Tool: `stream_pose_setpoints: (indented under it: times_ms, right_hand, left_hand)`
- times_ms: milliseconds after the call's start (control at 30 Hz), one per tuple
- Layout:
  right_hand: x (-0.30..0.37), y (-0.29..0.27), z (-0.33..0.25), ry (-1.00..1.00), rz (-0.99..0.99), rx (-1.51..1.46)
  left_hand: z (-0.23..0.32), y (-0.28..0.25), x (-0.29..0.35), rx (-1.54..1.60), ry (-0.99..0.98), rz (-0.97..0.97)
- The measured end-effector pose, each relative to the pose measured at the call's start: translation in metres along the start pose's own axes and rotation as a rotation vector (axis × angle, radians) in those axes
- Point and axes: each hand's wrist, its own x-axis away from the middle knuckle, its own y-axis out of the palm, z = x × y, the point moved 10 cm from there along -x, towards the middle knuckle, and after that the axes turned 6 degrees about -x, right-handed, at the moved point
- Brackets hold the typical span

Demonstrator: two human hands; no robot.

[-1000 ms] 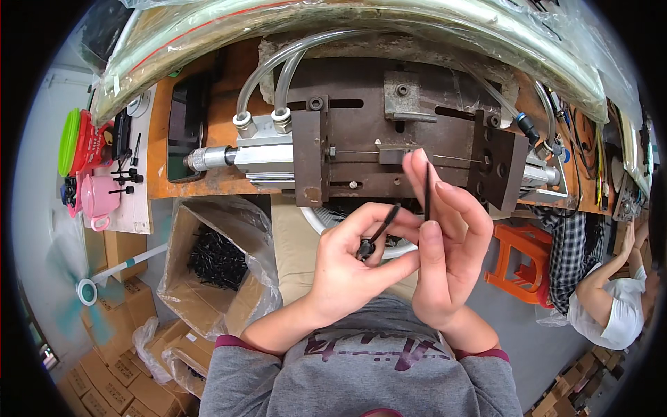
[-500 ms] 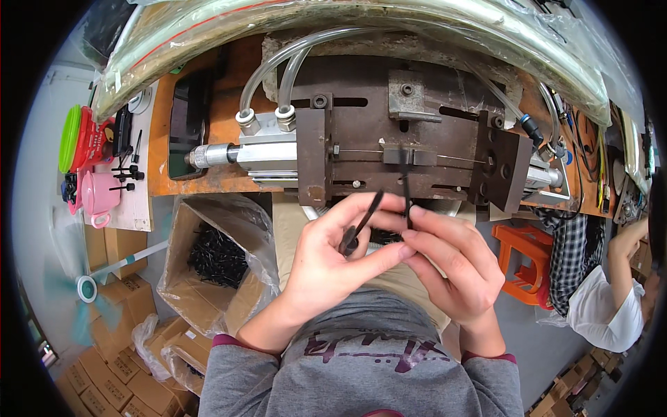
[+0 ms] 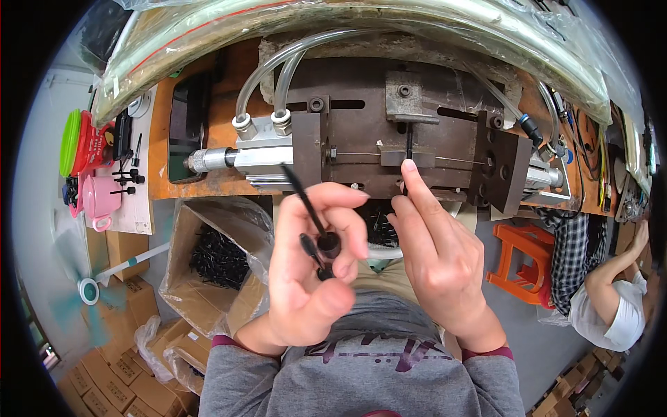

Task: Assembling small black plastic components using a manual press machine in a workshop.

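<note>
My left hand [image 3: 306, 278] is closed loosely around several thin black rods; one long black rod with a round knob [image 3: 329, 243] sticks up past the fingers. The lower ends of the other pieces are partly hidden by my palm. My right hand [image 3: 441, 271] has its index finger stretched out, the tip touching the near end of another black rod [image 3: 410, 142]. That rod lies across the small grey block [image 3: 393, 156] in the middle of the dark metal fixture [image 3: 361, 139], its far end at the upper metal bracket [image 3: 410, 97].
Silver air cylinders [image 3: 264, 161] flank the fixture, with clear hoses [image 3: 285, 76] above. An open carton [image 3: 184, 271] of black rods stands lower left. A pink cup [image 3: 102, 194] sits on the left, a blurred fan [image 3: 88, 292] below it. An orange stool [image 3: 517, 260] and another person [image 3: 608, 306] are on the right.
My hands have parted. The right hand has brought one black rod onto the fixture's middle block. The left hand has drawn left and turned palm up, still holding black rods.
</note>
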Motion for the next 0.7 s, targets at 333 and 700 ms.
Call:
stream_pose_setpoints:
  times_ms: [333, 700]
  right_hand:
    - [-0.002, 0.001, 0.000, 0.020, -0.049, 0.020]
    - [0.024, -0.049, -0.034, -0.269, 0.203, -0.239]
  left_hand:
    - [0.006, 0.012, -0.006, 0.126, 0.004, -0.129]
    - [-0.003, 0.024, -0.006, 0.331, -0.083, -0.160]
